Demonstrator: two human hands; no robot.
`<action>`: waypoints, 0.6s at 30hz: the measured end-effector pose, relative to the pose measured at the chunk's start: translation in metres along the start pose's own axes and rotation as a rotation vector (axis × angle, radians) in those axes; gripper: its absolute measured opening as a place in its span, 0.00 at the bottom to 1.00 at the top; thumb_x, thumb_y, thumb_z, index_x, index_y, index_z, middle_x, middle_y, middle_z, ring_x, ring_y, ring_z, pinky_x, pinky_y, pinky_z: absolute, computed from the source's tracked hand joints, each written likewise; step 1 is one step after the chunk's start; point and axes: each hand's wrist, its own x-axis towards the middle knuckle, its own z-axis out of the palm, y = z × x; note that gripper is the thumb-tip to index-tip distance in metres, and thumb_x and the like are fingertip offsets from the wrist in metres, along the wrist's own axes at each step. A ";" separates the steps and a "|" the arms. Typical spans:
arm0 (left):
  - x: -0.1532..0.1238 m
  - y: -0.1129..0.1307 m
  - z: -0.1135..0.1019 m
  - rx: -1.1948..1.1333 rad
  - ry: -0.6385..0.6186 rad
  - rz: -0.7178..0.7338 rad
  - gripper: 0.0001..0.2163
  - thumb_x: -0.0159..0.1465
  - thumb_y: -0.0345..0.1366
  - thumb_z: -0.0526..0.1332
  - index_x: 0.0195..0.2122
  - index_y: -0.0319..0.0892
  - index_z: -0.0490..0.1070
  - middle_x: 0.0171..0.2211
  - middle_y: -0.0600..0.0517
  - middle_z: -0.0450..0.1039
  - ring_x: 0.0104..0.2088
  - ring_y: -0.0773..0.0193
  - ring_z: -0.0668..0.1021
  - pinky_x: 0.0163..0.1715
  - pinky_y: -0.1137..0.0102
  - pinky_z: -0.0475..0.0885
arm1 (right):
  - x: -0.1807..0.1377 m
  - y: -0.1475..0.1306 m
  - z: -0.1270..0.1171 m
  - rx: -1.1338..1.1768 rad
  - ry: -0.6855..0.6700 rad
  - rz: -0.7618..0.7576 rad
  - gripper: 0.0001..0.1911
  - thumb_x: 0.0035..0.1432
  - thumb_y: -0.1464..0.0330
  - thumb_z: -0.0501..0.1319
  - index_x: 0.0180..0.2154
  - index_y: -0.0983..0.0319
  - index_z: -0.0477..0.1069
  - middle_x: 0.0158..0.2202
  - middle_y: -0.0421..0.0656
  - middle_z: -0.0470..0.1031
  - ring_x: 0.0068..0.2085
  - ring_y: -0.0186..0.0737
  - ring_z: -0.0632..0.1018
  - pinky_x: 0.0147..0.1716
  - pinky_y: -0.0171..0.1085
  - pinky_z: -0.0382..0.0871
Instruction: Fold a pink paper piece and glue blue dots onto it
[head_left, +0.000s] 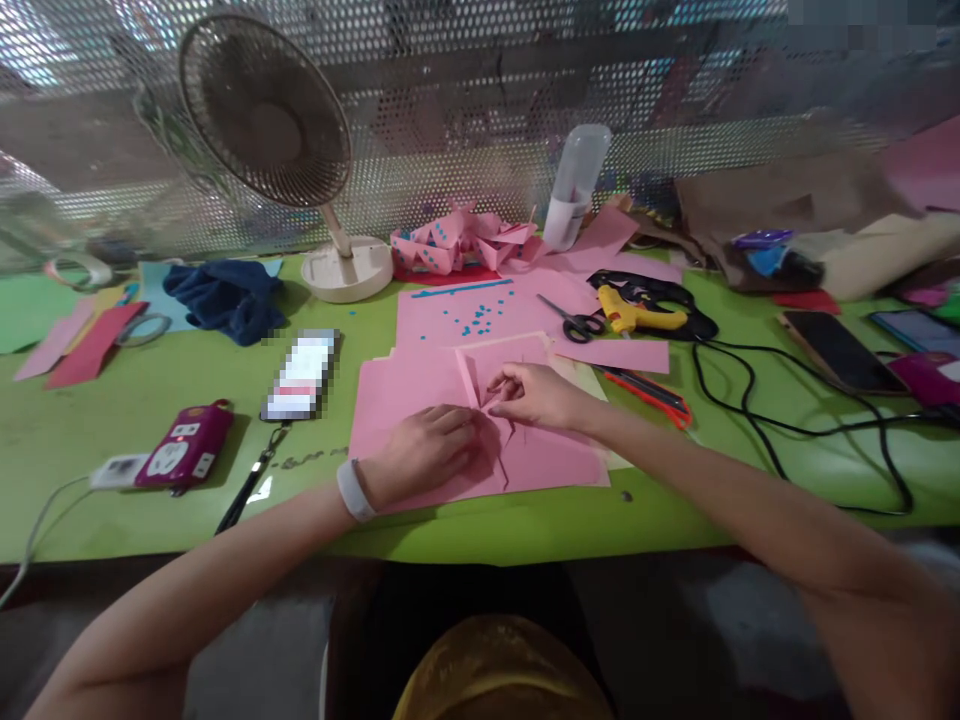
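Observation:
Several sheets of pink paper (409, 385) lie stacked on the green table in front of me. On the stack stands a folded pink paper piece (466, 378), with raised creases and a narrow upright strip. My left hand (427, 447) rests low over the stack, its fingers curled together at the left side of the folded piece; the fingertips are partly hidden. From the right, my right hand (534, 394) pinches a small part of the folded piece between thumb and forefinger. Thin dark creases or slits run down the paper below the fingers.
Behind the stack are scissors (581, 325), a yellow glue gun (637, 315), blue paper bits (480, 318) and folded pink shapes (457, 240). A red cutter (649, 395) lies at right near black cables (750, 390). Left are a phone (302, 375), purple power adapter (184, 447) and fan (346, 270).

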 end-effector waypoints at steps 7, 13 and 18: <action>0.005 -0.002 -0.001 0.065 0.026 0.061 0.09 0.62 0.28 0.57 0.43 0.37 0.71 0.45 0.44 0.75 0.45 0.56 0.77 0.45 0.58 0.76 | -0.010 -0.002 0.003 -0.060 0.074 0.103 0.10 0.48 0.68 0.69 0.34 0.64 0.73 0.30 0.43 0.77 0.31 0.36 0.76 0.30 0.34 0.66; 0.005 -0.002 0.002 0.031 0.065 0.055 0.10 0.63 0.30 0.57 0.45 0.38 0.70 0.46 0.43 0.75 0.44 0.56 0.77 0.41 0.61 0.77 | -0.010 0.002 0.007 -0.056 0.086 0.074 0.07 0.50 0.69 0.67 0.32 0.61 0.71 0.30 0.40 0.77 0.31 0.36 0.76 0.29 0.34 0.65; 0.005 -0.004 0.001 0.003 0.062 0.040 0.10 0.64 0.32 0.56 0.45 0.38 0.70 0.45 0.42 0.74 0.43 0.57 0.77 0.40 0.61 0.77 | -0.017 -0.003 0.009 -0.047 0.089 -0.010 0.04 0.55 0.68 0.64 0.33 0.61 0.71 0.30 0.40 0.76 0.31 0.35 0.75 0.29 0.34 0.65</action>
